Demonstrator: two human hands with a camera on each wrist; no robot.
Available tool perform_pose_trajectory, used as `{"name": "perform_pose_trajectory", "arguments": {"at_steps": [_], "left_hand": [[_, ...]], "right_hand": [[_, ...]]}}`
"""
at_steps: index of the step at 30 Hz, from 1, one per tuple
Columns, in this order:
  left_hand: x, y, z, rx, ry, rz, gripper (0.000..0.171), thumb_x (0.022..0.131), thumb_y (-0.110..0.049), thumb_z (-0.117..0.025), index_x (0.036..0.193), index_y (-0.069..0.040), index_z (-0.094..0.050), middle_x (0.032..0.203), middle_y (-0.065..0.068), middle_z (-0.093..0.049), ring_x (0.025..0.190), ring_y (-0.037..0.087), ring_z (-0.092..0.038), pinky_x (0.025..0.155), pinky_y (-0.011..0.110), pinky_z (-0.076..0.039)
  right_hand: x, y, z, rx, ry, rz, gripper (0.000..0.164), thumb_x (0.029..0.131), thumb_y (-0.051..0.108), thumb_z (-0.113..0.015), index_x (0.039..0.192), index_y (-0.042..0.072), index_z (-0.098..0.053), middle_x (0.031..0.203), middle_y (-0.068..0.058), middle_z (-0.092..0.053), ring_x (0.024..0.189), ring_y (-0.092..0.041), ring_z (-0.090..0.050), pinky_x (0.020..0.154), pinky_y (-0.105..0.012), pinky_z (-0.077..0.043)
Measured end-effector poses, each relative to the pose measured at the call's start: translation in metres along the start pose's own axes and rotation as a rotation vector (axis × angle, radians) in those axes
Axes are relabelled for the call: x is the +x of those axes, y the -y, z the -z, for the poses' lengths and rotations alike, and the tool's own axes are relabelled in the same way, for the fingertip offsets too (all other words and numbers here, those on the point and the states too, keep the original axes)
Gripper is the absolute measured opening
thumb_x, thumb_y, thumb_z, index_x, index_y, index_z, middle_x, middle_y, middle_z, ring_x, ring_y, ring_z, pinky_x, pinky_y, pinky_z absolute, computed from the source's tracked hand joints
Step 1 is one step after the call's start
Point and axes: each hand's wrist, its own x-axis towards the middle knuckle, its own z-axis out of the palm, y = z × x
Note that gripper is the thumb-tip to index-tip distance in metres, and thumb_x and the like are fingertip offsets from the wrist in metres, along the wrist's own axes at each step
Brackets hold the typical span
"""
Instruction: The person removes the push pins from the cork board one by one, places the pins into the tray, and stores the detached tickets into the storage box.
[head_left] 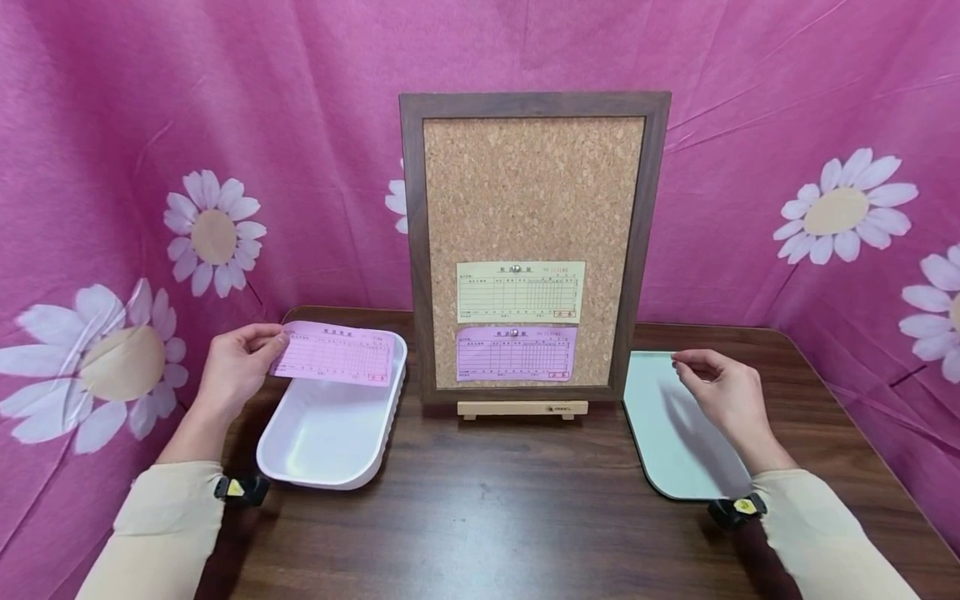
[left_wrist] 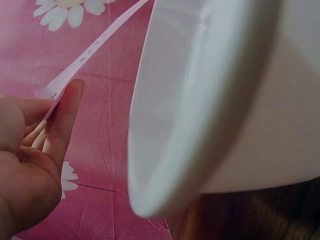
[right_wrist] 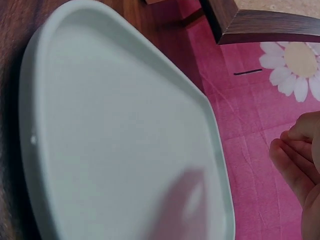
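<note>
My left hand pinches the left end of a pink receipt slip between thumb and fingers. The slip is held over the far part of a white plastic tub; in the left wrist view it appears nearly edge-on. Over a pale green tray, my right hand is raised with thumb and forefinger brought together. A tiny pin-like tip seems to show at those fingertips, mostly hidden. Between the hands stands a framed cork board, bearing a yellow slip above a pink-purple slip, each fastened with a pushpin.
A small wooden stand supports the board on the dark wood table. Pink cloth with daisies hangs behind and at both sides. The tub has raised walls; the tray's rim is low.
</note>
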Motion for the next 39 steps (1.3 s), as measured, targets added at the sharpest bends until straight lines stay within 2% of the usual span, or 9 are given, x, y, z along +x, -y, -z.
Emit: {"name": "perform_pose_trajectory", "arguments": {"at_steps": [4, 6, 10, 23, 32, 35, 39], "left_hand": [[0.002, 0.002, -0.002, 0.020, 0.018, -0.010, 0.035, 0.109, -0.013, -0.063, 0.134, 0.011, -0.067, 0.099, 0.005, -0.078, 0.073, -0.007, -0.062, 0.065, 0.013, -0.057], [0.002, 0.003, -0.003, 0.030, 0.030, -0.012, 0.035, 0.109, -0.012, -0.062, 0.134, 0.012, -0.067, 0.106, 0.018, -0.078, 0.073, -0.007, -0.062, 0.064, 0.013, -0.057], [0.003, 0.003, -0.005, 0.043, 0.049, -0.013, 0.035, 0.109, -0.011, -0.062, 0.134, 0.013, -0.066, 0.116, 0.032, -0.074, 0.073, -0.006, -0.062, 0.064, 0.013, -0.057], [0.005, 0.005, -0.012, 0.082, 0.088, -0.013, 0.036, 0.110, -0.013, -0.061, 0.133, 0.014, -0.066, 0.119, 0.036, -0.072, 0.074, -0.003, -0.062, 0.063, 0.015, -0.056], [0.005, 0.005, -0.019, 0.130, 0.106, 0.009, 0.035, 0.110, -0.014, -0.060, 0.133, 0.011, -0.067, 0.121, 0.034, -0.073, 0.081, 0.011, -0.067, 0.066, 0.013, -0.056], [0.006, 0.006, -0.021, 0.139, 0.103, 0.003, 0.034, 0.110, -0.015, -0.060, 0.132, 0.011, -0.068, 0.120, 0.034, -0.073, 0.081, 0.012, -0.067, 0.066, 0.013, -0.056], [0.008, 0.007, -0.021, 0.155, 0.100, -0.002, 0.035, 0.109, -0.016, -0.061, 0.129, 0.012, -0.069, 0.117, 0.033, -0.074, 0.079, 0.007, -0.065, 0.064, 0.014, -0.054]], "right_hand": [[-0.001, 0.000, -0.003, -0.020, 0.010, -0.002, 0.014, 0.094, 0.005, -0.078, 0.108, 0.002, -0.083, 0.098, -0.022, -0.082, 0.075, 0.033, -0.050, 0.065, 0.000, -0.041], [-0.001, -0.002, -0.004, -0.034, 0.016, -0.004, 0.014, 0.094, 0.005, -0.078, 0.107, 0.002, -0.083, 0.097, -0.022, -0.082, 0.075, 0.034, -0.047, 0.066, 0.000, -0.040], [-0.002, -0.006, -0.005, -0.058, 0.023, -0.010, 0.014, 0.093, 0.006, -0.079, 0.106, 0.002, -0.083, 0.096, -0.021, -0.082, 0.074, 0.036, -0.044, 0.067, -0.001, -0.038], [-0.003, -0.014, -0.012, -0.054, 0.058, 0.017, 0.014, 0.090, -0.001, -0.078, 0.104, 0.002, -0.082, 0.097, -0.020, -0.082, 0.078, 0.034, -0.044, 0.068, -0.003, -0.039], [-0.002, -0.019, -0.017, -0.098, 0.123, -0.027, 0.014, 0.091, -0.001, -0.076, 0.104, 0.002, -0.082, 0.096, -0.017, -0.083, 0.079, 0.027, -0.046, 0.070, -0.007, -0.039], [-0.002, -0.020, -0.019, -0.118, 0.142, -0.049, 0.014, 0.091, 0.000, -0.076, 0.104, 0.003, -0.082, 0.096, -0.016, -0.083, 0.079, 0.021, -0.051, 0.069, -0.009, -0.040], [-0.002, -0.020, -0.021, -0.146, 0.153, -0.056, 0.013, 0.091, 0.001, -0.077, 0.102, 0.004, -0.083, 0.096, -0.016, -0.083, 0.079, 0.005, -0.060, 0.069, -0.013, -0.041]]}}
